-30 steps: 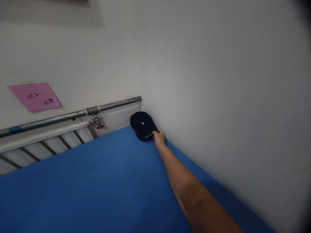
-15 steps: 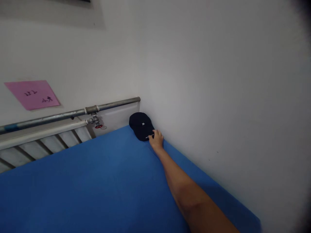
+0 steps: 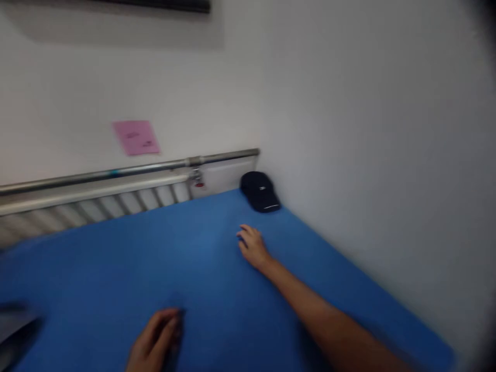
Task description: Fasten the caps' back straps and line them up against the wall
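Observation:
A dark navy cap [image 3: 259, 191] lies in the far corner of a blue mattress [image 3: 209, 274], against the white wall. My right hand [image 3: 251, 247] hovers over the mattress a little short of the cap, palm down, fingers loosely spread, holding nothing. My left hand [image 3: 157, 338] rests low on the blue surface near the bottom edge, its fingers together and smeared by motion.
A metal pipe [image 3: 127, 169] with a red valve [image 3: 199, 184] runs along the back wall above a slatted white rail [image 3: 93, 199]. A pink paper note [image 3: 136, 137] is stuck on the wall. A grey object [image 3: 13, 323] shows at the left edge.
My right hand has let go of the cap and pulled back toward me. The view has drawn back and swung left, and my left hand has come into view.

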`<state>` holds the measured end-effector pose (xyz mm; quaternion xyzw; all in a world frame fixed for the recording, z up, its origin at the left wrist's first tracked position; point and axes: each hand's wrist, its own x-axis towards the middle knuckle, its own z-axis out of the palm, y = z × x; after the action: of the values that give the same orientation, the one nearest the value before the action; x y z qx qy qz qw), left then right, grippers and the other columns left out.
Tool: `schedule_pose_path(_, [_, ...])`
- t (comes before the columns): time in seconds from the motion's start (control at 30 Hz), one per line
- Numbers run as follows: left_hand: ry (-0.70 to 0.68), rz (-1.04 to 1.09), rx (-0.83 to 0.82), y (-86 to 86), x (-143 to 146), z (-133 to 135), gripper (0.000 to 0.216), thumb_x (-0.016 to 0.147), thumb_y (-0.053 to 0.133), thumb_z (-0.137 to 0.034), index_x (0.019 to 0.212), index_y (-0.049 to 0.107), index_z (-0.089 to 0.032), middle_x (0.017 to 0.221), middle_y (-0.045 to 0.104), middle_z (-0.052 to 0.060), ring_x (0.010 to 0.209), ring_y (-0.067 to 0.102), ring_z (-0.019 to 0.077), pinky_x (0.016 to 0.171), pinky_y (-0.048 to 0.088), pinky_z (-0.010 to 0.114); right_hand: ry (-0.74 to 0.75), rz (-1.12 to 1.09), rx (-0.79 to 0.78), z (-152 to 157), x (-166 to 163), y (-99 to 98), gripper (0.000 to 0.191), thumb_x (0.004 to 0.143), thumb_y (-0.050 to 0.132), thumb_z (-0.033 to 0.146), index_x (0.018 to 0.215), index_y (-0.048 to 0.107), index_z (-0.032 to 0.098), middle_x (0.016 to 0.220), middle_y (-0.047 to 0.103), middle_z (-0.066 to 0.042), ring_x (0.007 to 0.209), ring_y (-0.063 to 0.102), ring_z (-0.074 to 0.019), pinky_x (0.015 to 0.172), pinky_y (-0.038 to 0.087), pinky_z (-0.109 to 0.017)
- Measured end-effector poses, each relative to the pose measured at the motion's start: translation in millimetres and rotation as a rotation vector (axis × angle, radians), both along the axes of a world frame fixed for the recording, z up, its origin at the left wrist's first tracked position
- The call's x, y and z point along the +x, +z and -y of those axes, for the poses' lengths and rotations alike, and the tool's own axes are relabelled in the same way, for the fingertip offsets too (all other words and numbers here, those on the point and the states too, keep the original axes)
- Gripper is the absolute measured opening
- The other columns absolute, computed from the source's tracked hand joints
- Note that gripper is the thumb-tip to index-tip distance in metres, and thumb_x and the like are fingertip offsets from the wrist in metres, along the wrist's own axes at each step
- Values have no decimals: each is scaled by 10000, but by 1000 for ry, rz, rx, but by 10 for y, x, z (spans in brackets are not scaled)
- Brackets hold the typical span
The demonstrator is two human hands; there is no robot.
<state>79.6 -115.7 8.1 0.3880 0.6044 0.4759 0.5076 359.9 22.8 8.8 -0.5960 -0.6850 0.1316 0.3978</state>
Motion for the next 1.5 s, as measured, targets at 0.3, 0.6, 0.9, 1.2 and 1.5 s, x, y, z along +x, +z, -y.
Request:
schedule_pose_path(0.3, [557,225,196,121,-842,-2,150,753,690,-123,896,646,-117,826,629,74,682,621,147,538,484,220,464,192,169,288,-874,-355,279,830,435,317,898,688,221,1107,669,-146,1026,635,-299,907,460,-509])
schedule_pose_path(0.6, [856,568,239,355,-2049,-152,135,909,539,-271,992,542,-164,1151,583,144,1109,600,214,841,538,313,391,274,141,415,-1111,-320,327,820,411,351,875,701,211,1071,697,-153,1023,655,-303,878,503,-510])
schedule_pose_path(0.9, [1026,510,424,442,-2147,-529,111,876,521,-182,978,537,-222,979,607,14,957,609,136,796,559,313,383,260,87,576,-1132,-218,310,819,413,328,853,702,222,1058,702,-132,1003,662,-305,862,508,-523])
schedule_pose_path(1.2, [358,346,556,397,-1171,-541,199,575,756,-236,751,696,-165,801,672,16,868,635,190,860,531,354,263,-452,-236,520,-1063,-81,271,723,557,325,967,638,240,1005,687,-98,953,662,-273,867,519,-452])
schedule_pose_path(1.5, [6,-16,331,77,-842,-758,89,686,641,-254,710,653,-170,1129,670,100,1097,599,290,877,487,381,319,-894,-345,563,-785,25,519,618,647,235,1134,601,258,1252,607,-87,901,645,-206,789,526,-371])
